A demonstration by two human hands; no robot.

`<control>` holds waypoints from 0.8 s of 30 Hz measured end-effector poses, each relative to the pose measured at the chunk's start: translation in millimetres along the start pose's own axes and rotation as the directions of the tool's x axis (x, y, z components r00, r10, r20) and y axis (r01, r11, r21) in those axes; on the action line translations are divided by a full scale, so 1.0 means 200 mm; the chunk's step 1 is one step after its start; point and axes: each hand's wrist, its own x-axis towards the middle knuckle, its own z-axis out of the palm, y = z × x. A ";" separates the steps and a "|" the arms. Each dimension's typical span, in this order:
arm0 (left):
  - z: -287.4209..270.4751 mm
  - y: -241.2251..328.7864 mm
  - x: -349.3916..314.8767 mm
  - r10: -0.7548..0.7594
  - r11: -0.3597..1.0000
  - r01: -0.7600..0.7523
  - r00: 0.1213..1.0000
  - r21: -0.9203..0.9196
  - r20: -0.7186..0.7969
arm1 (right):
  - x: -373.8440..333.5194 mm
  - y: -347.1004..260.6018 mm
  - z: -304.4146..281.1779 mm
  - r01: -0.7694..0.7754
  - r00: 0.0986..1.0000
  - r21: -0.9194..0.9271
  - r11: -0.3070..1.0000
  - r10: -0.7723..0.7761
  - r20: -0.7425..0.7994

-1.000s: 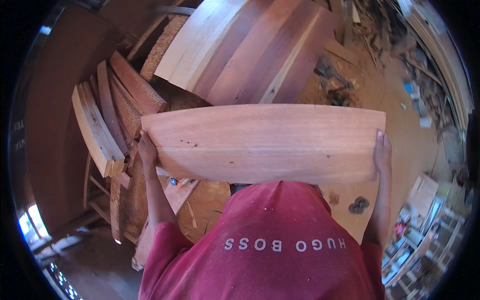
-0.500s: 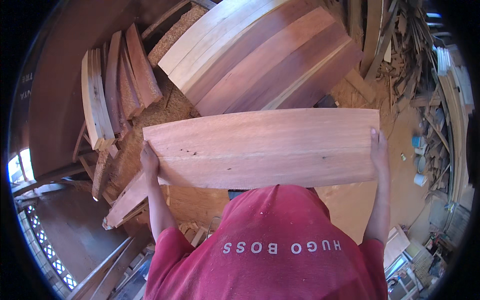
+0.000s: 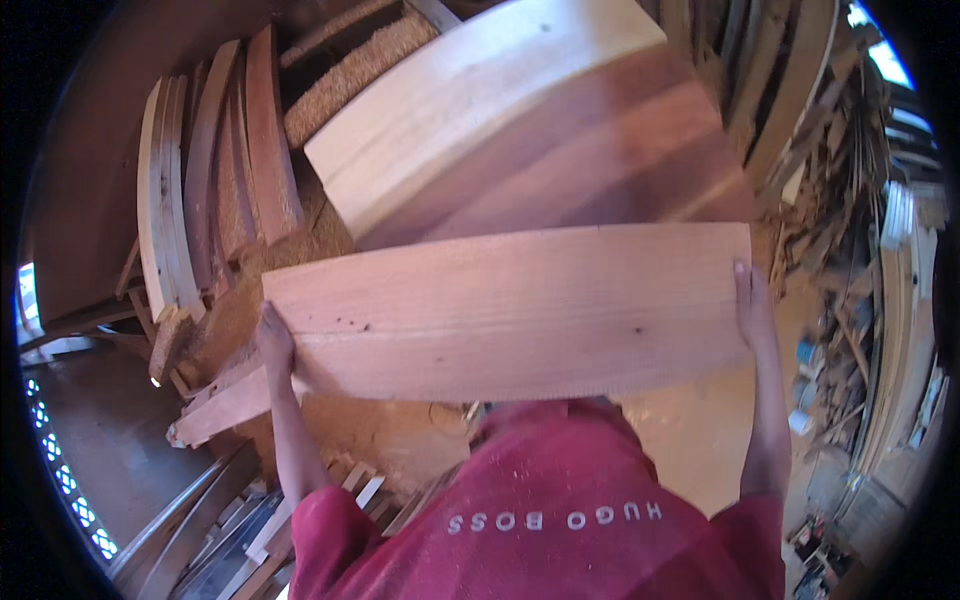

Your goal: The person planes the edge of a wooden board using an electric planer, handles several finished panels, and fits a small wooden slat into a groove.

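Observation:
A wide, pinkish-brown wooden board (image 3: 510,315) spans the space in front of my chest, with small dark knots on its upper face. My left hand (image 3: 275,340) grips its left end, the thumb side along the edge and the fingers mostly hidden underneath. At the opposite end my right hand (image 3: 752,300) is closed on the board's right edge, with a fingertip showing on top. Just beyond the far edge lies a stack of boards (image 3: 480,115), pale at the far left side and reddish toward me. The held board overlaps the near part of that stack in view.
Several long planks (image 3: 270,140) lean at the far left, next to sawdust (image 3: 360,80). Another plank (image 3: 225,405) lies by my left forearm. Scrap wood (image 3: 850,250) is heaped along the right side, with small containers (image 3: 803,390) before it on the dusty floor (image 3: 690,420).
The board and both hands have shifted slightly left and nearer in view. The stack beyond looks larger and closer as the whole view shifts; both hands keep their hold.

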 end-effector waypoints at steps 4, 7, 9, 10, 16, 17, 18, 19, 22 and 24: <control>0.15 0.09 0.35 -0.065 0.982 0.062 0.998 -0.178 -0.011 | 0.59 -0.34 0.00 0.084 0.996 -0.050 0.995 -0.085 -0.016; 0.21 0.23 0.64 -0.170 0.980 0.169 0.985 -0.107 0.001 | 1.15 -0.52 0.08 0.104 0.991 -0.087 0.991 -0.096 0.092; 0.24 0.34 0.85 -0.158 0.980 0.147 0.985 -0.131 -0.075 | 1.58 -0.59 0.14 0.207 0.977 -0.059 0.977 -0.202 0.070; 0.28 0.42 0.97 -0.118 0.986 0.100 0.984 -0.134 -0.134 | 1.78 -0.62 0.18 0.241 0.968 -0.018 0.970 -0.240 0.071; 0.54 0.64 1.76 -0.170 0.899 0.076 0.968 -0.432 -0.183 | 2.98 -0.96 0.30 0.320 0.947 -0.103 0.942 -0.322 -0.003; 0.54 0.68 1.85 -0.184 0.898 0.087 0.965 -0.430 -0.188 | 3.15 -1.03 0.34 0.371 0.928 -0.085 0.925 -0.374 -0.009; 0.56 0.72 1.96 -0.221 0.939 0.146 0.951 -0.313 -0.217 | 3.32 -1.08 0.38 0.405 0.914 -0.082 0.911 -0.406 -0.002; 0.61 0.75 2.04 -0.254 0.959 0.211 0.937 -0.189 -0.239 | 3.46 -1.12 0.42 0.430 0.902 -0.086 0.899 -0.431 0.011; 0.72 0.73 2.24 -0.299 0.952 0.264 0.915 -0.157 -0.272 | 3.76 -1.22 0.59 0.462 0.885 -0.111 0.880 -0.465 0.000; 0.77 0.71 2.28 -0.314 0.941 0.274 0.926 -0.198 -0.210 | 3.86 -1.24 0.70 0.435 0.900 -0.140 0.889 -0.435 0.035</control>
